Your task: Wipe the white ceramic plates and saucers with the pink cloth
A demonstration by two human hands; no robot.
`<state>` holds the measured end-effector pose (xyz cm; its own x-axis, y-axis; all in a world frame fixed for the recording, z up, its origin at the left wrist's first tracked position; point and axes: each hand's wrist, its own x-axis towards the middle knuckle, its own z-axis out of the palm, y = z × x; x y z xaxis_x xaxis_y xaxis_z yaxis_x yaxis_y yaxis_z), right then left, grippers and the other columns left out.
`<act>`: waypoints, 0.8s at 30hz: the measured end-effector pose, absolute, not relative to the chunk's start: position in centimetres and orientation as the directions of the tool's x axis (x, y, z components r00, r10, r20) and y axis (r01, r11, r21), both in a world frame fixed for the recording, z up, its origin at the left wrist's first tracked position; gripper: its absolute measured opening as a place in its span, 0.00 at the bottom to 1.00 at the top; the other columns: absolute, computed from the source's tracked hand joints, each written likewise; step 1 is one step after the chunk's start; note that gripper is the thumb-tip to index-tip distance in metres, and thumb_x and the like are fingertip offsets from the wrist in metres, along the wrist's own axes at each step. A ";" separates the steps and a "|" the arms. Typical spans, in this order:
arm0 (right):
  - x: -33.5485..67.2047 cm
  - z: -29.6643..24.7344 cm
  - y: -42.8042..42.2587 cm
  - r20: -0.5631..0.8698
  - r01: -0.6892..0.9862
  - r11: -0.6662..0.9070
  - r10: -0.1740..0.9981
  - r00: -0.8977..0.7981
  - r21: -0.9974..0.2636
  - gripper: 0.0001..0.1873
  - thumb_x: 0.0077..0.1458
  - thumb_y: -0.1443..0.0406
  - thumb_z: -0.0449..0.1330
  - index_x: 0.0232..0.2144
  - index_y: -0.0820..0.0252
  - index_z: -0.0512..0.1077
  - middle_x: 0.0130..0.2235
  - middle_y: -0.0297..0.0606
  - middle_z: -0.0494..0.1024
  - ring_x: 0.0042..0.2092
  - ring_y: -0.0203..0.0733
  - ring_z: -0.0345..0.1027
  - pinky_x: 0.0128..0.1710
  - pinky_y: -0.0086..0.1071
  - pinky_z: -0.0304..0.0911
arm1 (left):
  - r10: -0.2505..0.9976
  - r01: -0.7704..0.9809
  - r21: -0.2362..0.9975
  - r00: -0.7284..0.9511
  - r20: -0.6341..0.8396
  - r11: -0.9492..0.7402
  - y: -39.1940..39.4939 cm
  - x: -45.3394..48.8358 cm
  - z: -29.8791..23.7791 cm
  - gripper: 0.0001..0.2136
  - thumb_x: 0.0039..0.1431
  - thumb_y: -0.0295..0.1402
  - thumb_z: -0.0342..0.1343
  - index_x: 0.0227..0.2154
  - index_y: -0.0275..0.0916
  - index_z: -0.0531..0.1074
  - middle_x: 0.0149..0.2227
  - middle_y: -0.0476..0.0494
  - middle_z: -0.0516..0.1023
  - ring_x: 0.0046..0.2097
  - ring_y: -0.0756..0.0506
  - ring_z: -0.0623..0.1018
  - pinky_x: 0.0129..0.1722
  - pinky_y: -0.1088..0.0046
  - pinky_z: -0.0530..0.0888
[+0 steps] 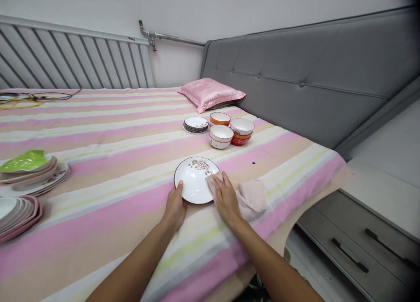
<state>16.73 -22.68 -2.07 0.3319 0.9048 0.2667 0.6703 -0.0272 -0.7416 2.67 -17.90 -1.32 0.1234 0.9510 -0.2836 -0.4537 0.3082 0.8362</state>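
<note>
A round white plate (195, 186) with a dark rim and a brown flower print is tilted up a little over the striped bed sheet. My left hand (176, 205) grips its left edge, thumb on top and fingers underneath. Against the plate's right edge, my right hand (226, 199) presses a pale pink cloth (252, 199), whose loose end trails to the right over the sheet. Beyond the plate stand stacked bowls (221, 133) in white, orange and red, with a stack of small plates (196, 124) to their left.
More stacked dishes lie at the left: plates under a green leaf-shaped dish (24, 161), and pink and grey plates (19, 216). A pink pillow (211, 94) rests near the grey headboard (295, 74). Cables (36, 96) lie far left. A drawer cabinet (364, 232) stands right of the bed.
</note>
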 end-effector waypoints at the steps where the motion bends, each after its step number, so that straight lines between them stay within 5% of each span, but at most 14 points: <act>1: 16.8 -2.0 -22.6 0.286 0.638 -0.008 0.890 0.355 -0.770 0.22 0.55 0.67 0.42 0.49 0.66 0.66 0.61 0.48 0.52 0.61 0.46 0.46 0.57 0.40 0.48 | 0.952 -0.463 0.832 0.131 -0.275 0.304 -17.9 2.6 -1.3 0.12 0.57 0.35 0.50 0.39 0.33 0.71 0.44 0.36 0.76 0.43 0.45 0.76 0.43 0.70 0.72; 5: 16.8 -2.0 -22.4 0.313 0.491 0.030 0.803 0.506 -0.870 0.19 0.50 0.68 0.49 0.46 0.63 0.63 0.54 0.48 0.64 0.55 0.45 0.58 0.54 0.40 0.53 | 0.956 -0.474 0.830 0.150 -0.252 0.293 -18.0 2.5 -1.0 0.12 0.56 0.36 0.51 0.39 0.34 0.71 0.44 0.36 0.76 0.44 0.43 0.76 0.44 0.67 0.73; 10: 16.8 -2.3 -22.2 0.127 0.243 -0.047 0.747 0.653 -0.969 0.21 0.48 0.61 0.54 0.45 0.61 0.57 0.43 0.46 0.71 0.43 0.43 0.68 0.42 0.34 0.62 | 0.954 -0.475 0.828 0.191 -0.233 0.297 -18.2 2.6 -0.8 0.13 0.55 0.37 0.52 0.39 0.33 0.72 0.44 0.35 0.76 0.44 0.41 0.76 0.43 0.66 0.74; 15: 17.0 -2.0 -22.4 -0.020 0.363 -0.267 0.828 0.560 -0.893 0.14 0.52 0.54 0.47 0.31 0.58 0.62 0.35 0.43 0.74 0.40 0.47 0.67 0.38 0.36 0.59 | 0.950 -0.463 0.833 0.218 -0.223 0.302 -18.2 2.5 -0.8 0.14 0.55 0.37 0.53 0.40 0.34 0.71 0.44 0.35 0.76 0.44 0.41 0.76 0.43 0.65 0.74; 24: 17.8 -2.4 -22.4 0.113 0.396 -0.182 0.780 0.615 -0.900 0.14 0.55 0.54 0.45 0.27 0.56 0.61 0.30 0.40 0.72 0.34 0.46 0.66 0.32 0.34 0.58 | 0.926 -0.384 0.863 0.311 -0.215 0.329 -18.3 2.2 -1.0 0.17 0.52 0.40 0.56 0.40 0.33 0.71 0.41 0.35 0.78 0.41 0.41 0.77 0.42 0.64 0.73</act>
<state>17.76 -22.38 -2.40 0.6155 0.7800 0.1133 0.3960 -0.1817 -0.9001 2.19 -18.33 -0.99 0.3111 0.9258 -0.2150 -0.3840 0.3294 0.8626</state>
